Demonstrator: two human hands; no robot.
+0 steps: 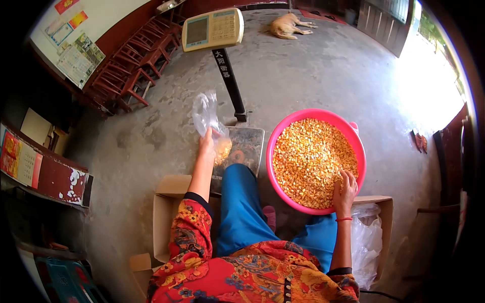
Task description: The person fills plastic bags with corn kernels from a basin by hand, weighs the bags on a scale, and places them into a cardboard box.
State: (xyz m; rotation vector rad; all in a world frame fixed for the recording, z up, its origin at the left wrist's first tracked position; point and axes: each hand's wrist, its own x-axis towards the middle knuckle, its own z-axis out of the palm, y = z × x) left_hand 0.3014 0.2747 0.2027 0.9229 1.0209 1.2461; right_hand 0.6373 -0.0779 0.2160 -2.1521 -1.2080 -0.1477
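Note:
My left hand (207,146) is closed on a clear plastic bag (206,108), its loose top standing up above my fingers. Some yellow corn kernels (222,150) lie in the bottom of the bag, over the left part of the scale platform (250,139). To the right is a pink basin (271,169), filled with dried corn (313,156). My right hand (345,191) rests on the corn near the basin's lower right rim, fingers bent and thumb apart. Whether any kernels are under the fingers is hidden.
The scale's post (230,83) rises beyond the platform, carrying a display head (212,29). Cardboard boxes (174,186) flank my legs; the right one holds plastic bags (366,242). A dog (289,25) lies farther back. Wooden chairs (134,86) line the left wall.

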